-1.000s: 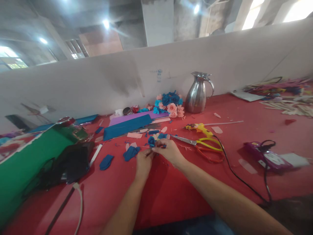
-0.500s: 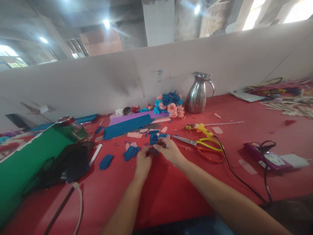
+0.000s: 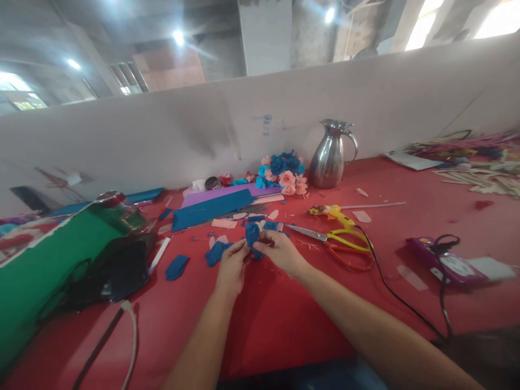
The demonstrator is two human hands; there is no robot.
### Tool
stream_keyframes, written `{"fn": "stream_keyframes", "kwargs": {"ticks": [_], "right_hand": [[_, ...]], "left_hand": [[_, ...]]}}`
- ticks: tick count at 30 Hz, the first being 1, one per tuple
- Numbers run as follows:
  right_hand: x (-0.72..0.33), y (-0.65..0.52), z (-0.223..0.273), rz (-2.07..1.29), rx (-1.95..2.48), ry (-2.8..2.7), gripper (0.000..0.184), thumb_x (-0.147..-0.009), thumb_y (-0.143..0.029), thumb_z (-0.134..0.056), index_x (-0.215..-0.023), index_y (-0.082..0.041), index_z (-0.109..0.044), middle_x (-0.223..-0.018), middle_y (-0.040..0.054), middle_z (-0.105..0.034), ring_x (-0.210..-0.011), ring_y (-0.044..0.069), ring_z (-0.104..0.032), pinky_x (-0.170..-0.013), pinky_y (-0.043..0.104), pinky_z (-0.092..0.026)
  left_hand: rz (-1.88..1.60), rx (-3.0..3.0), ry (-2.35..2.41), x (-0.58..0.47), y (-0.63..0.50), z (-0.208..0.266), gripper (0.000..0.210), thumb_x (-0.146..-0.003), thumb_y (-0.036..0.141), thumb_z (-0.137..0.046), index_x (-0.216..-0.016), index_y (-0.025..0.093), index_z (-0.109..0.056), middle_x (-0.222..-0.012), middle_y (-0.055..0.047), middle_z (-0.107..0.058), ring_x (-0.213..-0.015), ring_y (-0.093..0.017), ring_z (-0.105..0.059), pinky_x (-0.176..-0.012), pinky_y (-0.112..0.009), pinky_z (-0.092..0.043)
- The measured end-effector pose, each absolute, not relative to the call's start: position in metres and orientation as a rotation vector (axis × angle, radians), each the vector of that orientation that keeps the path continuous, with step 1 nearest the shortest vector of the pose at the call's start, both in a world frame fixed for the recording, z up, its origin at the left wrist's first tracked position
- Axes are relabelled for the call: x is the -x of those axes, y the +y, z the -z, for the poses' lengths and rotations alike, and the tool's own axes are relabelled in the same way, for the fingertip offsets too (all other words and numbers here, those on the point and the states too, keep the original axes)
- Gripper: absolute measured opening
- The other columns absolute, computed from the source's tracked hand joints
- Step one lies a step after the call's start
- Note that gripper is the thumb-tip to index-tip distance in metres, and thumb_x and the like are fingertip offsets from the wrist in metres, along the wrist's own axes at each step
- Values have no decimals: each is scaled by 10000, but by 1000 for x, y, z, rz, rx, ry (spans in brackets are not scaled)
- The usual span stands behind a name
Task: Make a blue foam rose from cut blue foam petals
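A small blue paper flower [image 3: 252, 233] is pinched between my two hands, above the middle of the red table. My left hand [image 3: 233, 265] grips it from the left and below, fingers closed. From the right, my right hand [image 3: 280, 250] closes thumb and fingertips on its side. More blue paper shows just under the fingers; whether it is joined to the flower I cannot tell. Cut blue paper petals [image 3: 218, 253] lie just left of my left hand, and another blue stack [image 3: 176, 267] sits farther left. Scissors [image 3: 325, 236] with yellow and red handles lie right of my right hand.
A yellow glue gun [image 3: 335, 213] with a black cord lies behind the scissors. At the back stand a steel jug [image 3: 329, 157] and a bunch of pink and blue paper flowers [image 3: 284, 174]. A purple power strip [image 3: 444, 262] is at right, a green board [image 3: 60, 271] at left.
The blue flower has tilted and shifted slightly left in my fingers, now showing its side rather than its swirled top. My left hand has turned and moved a little left.
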State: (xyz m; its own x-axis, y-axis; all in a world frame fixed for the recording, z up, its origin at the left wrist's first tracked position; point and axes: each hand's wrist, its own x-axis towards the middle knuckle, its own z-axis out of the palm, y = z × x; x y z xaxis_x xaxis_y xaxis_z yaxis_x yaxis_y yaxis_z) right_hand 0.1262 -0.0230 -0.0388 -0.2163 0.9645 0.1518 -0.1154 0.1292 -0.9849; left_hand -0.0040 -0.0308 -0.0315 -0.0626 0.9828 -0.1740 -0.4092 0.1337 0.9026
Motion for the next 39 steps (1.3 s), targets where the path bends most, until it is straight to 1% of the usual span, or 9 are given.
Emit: {"fn": "stream_keyframes", "kwargs": {"ticks": [6, 9, 13, 19, 27, 39], "right_hand": [[-126, -23, 39, -1293, 931, -1352, 133, -751, -312, -615, -816, -197, -600, -779, 8, -660, -710, 161, -598, -700, 304, -490], [-127, -23, 38, -1253, 941, -1351, 133, -741, -303, -630, -809, -196, -591, -770, -4, -647, -702, 149, -586, -688, 288, -477], [-128, -23, 36, -1241, 921, -1354, 127, -740, -294, -633, -807, -200, -580, -753, -12, -632, -701, 144, -581, -674, 278, -474], [-128, -23, 37, -1266, 898, -1332, 157, -722, -307, -654, -806, -199, -576, -760, -13, -627, -705, 141, -577, -675, 277, -463], [-128, -24, 32, -1335, 864, -1272, 179, -701, -305, -666, -815, -197, -580, -773, -12, -626, -708, 139, -571, -698, 284, -449], [-128, -24, 32, -1377, 840, -1224, 236, -669, -334, -706, -782, -205, -545, -743, -31, -597, -704, 134, -558, -710, 281, -443]], "left_hand": [[-1335, -699, 1024, 5, -30, 34, 267, -420, 214, -857, -640, 138, -726, -594, -1, -651, -507, -68, -514, -527, -184, -431], [-1330, -699, 1018, 4, -30, 33, 284, -418, 222, -863, -654, 134, -732, -598, -1, -656, -504, -64, -516, -525, -179, -434], [-1317, -688, 1026, 2, -31, 30, 344, -380, 254, -883, -665, 128, -738, -594, 1, -658, -499, -62, -519, -527, -179, -441], [-1353, -633, 1042, 1, -31, 30, 378, -329, 246, -896, -651, 136, -732, -590, 10, -655, -514, -67, -534, -542, -186, -447], [-1338, -653, 1023, 3, -30, 31, 386, -344, 282, -902, -661, 137, -738, -609, 5, -663, -522, -62, -530, -553, -183, -437], [-1323, -655, 1008, 4, -30, 33, 342, -384, 263, -894, -663, 140, -740, -582, 12, -643, -515, -61, -524, -540, -175, -430]]}}
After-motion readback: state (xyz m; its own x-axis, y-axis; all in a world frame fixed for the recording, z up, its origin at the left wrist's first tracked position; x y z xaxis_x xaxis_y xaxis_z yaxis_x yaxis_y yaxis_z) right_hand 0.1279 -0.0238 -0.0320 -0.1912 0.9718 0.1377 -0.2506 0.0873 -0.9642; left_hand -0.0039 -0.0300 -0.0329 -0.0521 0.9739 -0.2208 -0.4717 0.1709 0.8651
